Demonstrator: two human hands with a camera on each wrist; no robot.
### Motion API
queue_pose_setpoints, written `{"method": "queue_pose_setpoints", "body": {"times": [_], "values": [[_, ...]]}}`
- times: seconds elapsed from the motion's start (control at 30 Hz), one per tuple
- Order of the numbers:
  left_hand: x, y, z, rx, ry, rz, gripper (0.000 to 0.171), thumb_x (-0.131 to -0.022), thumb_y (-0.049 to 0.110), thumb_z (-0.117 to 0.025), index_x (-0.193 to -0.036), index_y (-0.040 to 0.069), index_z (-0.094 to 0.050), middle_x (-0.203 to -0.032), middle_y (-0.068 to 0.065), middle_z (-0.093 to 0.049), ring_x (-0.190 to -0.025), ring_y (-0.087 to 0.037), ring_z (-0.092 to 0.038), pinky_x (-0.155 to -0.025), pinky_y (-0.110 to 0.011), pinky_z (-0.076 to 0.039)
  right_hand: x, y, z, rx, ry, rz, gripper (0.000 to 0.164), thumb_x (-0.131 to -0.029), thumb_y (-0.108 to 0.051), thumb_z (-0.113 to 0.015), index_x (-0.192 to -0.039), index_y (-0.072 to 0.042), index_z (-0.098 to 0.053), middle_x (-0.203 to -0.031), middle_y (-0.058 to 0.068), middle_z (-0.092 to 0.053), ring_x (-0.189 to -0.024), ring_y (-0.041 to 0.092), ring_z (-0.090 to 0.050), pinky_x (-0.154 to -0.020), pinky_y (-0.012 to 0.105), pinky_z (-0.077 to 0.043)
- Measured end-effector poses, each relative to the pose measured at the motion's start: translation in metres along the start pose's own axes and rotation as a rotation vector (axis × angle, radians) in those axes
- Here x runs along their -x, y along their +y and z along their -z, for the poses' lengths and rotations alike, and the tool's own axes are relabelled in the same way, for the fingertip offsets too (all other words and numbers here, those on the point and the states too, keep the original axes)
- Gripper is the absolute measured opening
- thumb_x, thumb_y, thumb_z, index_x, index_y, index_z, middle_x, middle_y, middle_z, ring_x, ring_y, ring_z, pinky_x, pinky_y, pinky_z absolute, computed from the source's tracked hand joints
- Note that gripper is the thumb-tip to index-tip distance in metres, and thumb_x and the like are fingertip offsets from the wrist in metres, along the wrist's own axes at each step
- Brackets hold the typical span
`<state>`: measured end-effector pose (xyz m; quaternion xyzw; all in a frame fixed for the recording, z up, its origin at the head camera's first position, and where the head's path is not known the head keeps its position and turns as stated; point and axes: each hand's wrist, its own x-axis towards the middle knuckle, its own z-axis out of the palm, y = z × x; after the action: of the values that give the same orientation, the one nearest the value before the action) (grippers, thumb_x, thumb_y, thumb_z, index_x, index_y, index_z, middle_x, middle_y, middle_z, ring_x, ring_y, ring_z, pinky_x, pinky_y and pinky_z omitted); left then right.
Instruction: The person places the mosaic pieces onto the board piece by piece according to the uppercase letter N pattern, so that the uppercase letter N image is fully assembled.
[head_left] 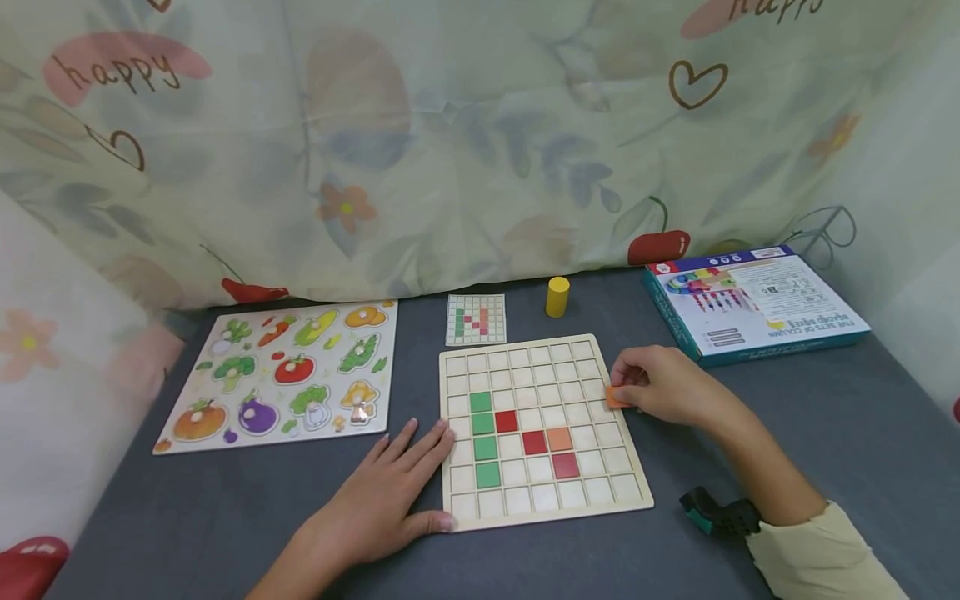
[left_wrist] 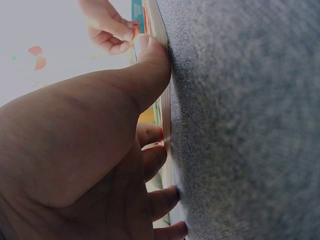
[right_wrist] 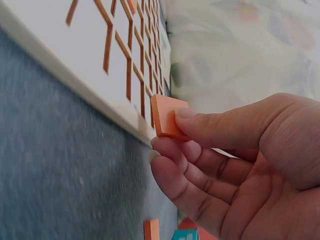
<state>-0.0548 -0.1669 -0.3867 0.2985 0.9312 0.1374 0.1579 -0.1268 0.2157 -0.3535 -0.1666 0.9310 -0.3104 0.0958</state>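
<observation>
A wooden grid board (head_left: 551, 346) lies on the dark cloth. Several green tiles (head_left: 486, 448) form a column on its left side. Three red tiles (head_left: 534, 442) run diagonally down from there, and one orange tile (head_left: 559, 438) sits beside the middle one. My right hand (head_left: 660, 387) pinches another orange square tile (right_wrist: 169, 116) between thumb and fingers at the board's right edge. With fingers extended, my left hand (head_left: 386, 492) rests against the board's left edge, its thumb (left_wrist: 150, 65) touching the near corner.
Behind the board lie a small pattern card (head_left: 476, 320) and an upright yellow cylinder (head_left: 557, 297). A vegetable puzzle board (head_left: 285, 375) is at left, a flat box (head_left: 757, 300) at back right. One loose orange tile (right_wrist: 151, 230) appears low in the right wrist view.
</observation>
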Motion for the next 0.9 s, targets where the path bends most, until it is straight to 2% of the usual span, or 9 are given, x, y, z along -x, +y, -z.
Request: {"method": "queue_pose_setpoints", "body": {"times": [0.4,0.9], "values": [[0.001,0.001,0.001,0.005,-0.008,0.004,0.092,-0.09,0.069,-0.054,-0.161,0.019,-0.024,-0.166,0.002,-0.018,-0.151,-0.035,-0.011,-0.113,-0.065,-0.018,-0.016,-0.02,-0.022,-0.022,-0.053,0.005,0.008,-0.091,-0.005,-0.073,-0.089,-0.011,-0.067,-0.08,-0.001,-0.06,-0.076,0.017,-0.053,-0.066,0.034,-0.045],[0.001,0.002,0.002,0.002,-0.003,0.001,0.092,-0.091,0.069,-0.054,-0.161,0.018,-0.025,-0.166,0.001,-0.019,-0.151,-0.036,-0.012,-0.113,-0.065,-0.018,-0.028,-0.04,-0.041,-0.032,-0.089,0.098,0.015,-0.089,-0.004,-0.074,-0.081,-0.012,-0.065,-0.074,-0.003,-0.057,-0.072,0.015,-0.052,-0.065,0.032,-0.045]]}}
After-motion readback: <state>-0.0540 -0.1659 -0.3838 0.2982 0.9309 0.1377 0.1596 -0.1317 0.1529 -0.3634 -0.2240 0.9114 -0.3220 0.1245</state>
